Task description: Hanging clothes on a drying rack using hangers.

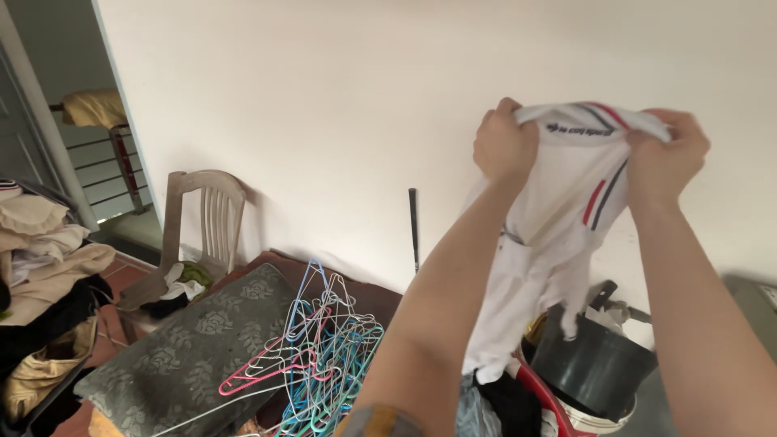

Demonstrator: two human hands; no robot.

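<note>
Left fingers: curled tight into a fist, pinching a fold of cloth; the left hand (505,144) gripped the upper edge of a white sports shirt with red and dark stripes (558,235).
Right fingers: likewise closed and bunched on the same upper edge; the right hand (665,154) stood level with the left, a short span of cloth drawn between them.
Shirt position: held up in the air before the pale plaster wall (340,105), both hands at its top, the body of the cloth hanging straight down below the fingers.
Long axis: vertical, from the gripped edge down toward the person's forearms; the lower hem hung loose and creased.
Nearer hand: neither clearly; both held at about equal height and reach.
Below the shirt: a dark grey plastic bucket (595,364) with bits of cloth in it, just beside the hem, and a red rim partly hidden under it.
Left of the shirt, lower: a tangle of coloured wire and plastic hangers (324,356) lying on a grey flower-patterned cushion (186,356).
Further left of the shirt: a beige plastic chair (202,222) against the wall, and a heap of mixed clothing (40,259) at the frame edge.
Obstructions: a thin dark rod (413,226) leaned on the wall, well apart from the shirt; nothing lay between the hands.
</note>
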